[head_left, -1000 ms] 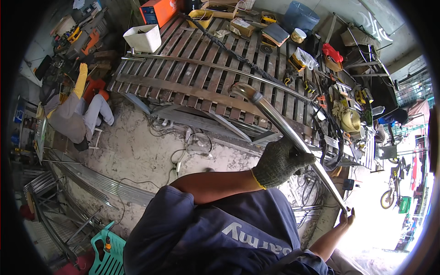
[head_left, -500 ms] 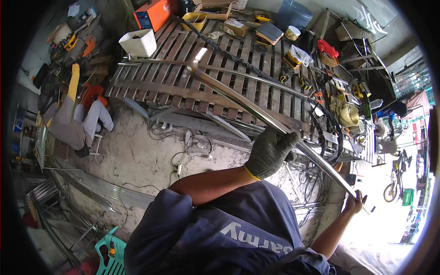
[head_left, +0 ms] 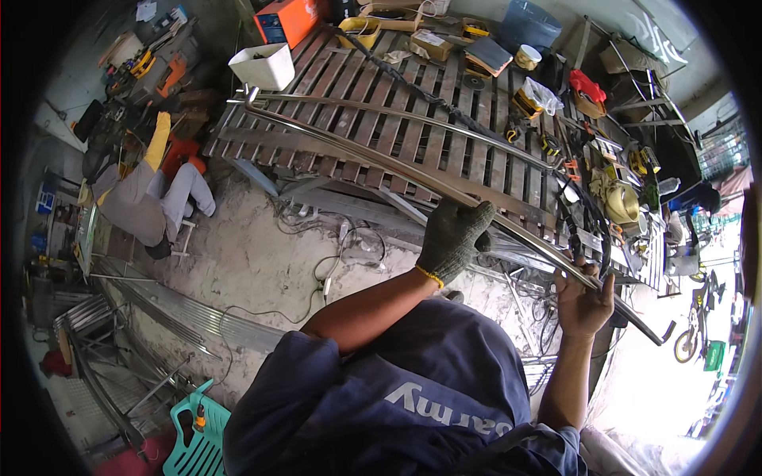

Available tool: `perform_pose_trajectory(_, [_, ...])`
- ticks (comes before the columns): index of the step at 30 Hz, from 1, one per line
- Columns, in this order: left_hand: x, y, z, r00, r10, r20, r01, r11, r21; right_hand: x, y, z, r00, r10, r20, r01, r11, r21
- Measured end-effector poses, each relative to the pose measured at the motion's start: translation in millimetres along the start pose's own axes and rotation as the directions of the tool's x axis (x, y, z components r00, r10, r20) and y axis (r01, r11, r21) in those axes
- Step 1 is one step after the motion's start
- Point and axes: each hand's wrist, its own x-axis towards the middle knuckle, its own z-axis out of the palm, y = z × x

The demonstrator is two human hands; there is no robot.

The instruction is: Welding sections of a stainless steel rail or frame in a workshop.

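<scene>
A long shiny metal pipe (head_left: 353, 148) with a short bent end slants from the far left of the slatted bench down to the right. Around its middle, my left hand (head_left: 454, 242), in a dark grey knitted glove with a yellow cuff edge, is closed. My bare right hand (head_left: 585, 303) grips the same pipe nearer its right end, fingers and thumb on either side. Another shiny pipe (head_left: 492, 143) lies along the bench behind it. Whether the bent end rests on the bench or hovers over it, I cannot tell.
The slatted bench (head_left: 333, 87) carries a white bin (head_left: 262, 67), an orange machine (head_left: 287, 21), a black cable and hand tools. Cords (head_left: 327, 274) trail over the floor. A person in grey (head_left: 151, 210) bends at the left, near a green plastic chair (head_left: 198, 432).
The pipe's bent end has swung left and down toward the bench's far left corner. My right hand has come up and left, closer to my left hand, which stays closed on the pipe.
</scene>
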Motion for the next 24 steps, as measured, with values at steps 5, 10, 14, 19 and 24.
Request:
perform_pose_trajectory(5, [3, 0, -32, 0.997, -0.01, -0.075, 0.013, 0.999, 0.04, 11, -13, -12, 0.999, 0.029, -0.024, -0.031, 0.996, -0.078])
perform_pose_trajectory(10, [31, -4, -89, 0.957, -0.04, -0.288, 0.041, 0.999, -0.005, 11, -38, -78, 0.97, 0.06, -0.237, -0.113, 0.969, -0.218])
perform_pose_trajectory(14, [62, -8, -133, 0.934, 0.001, -0.358, -0.004, 1.0, -0.008, 24, 13, -58, 0.842, 0.086, -0.532, -0.261, 0.929, -0.263])
perform_pose_trajectory(19, [120, -35, -211, 0.913, 0.132, -0.387, -0.028, 0.965, 0.262, 80, 82, -79, 0.807, 0.201, -0.556, -0.337, 0.929, -0.154])
perform_pose_trajectory(24, [183, -10, -286, 0.833, -0.124, -0.539, 0.152, 0.988, 0.008, 164, 164, -82, 0.748, 0.31, -0.587, -0.409, 0.912, -0.04])
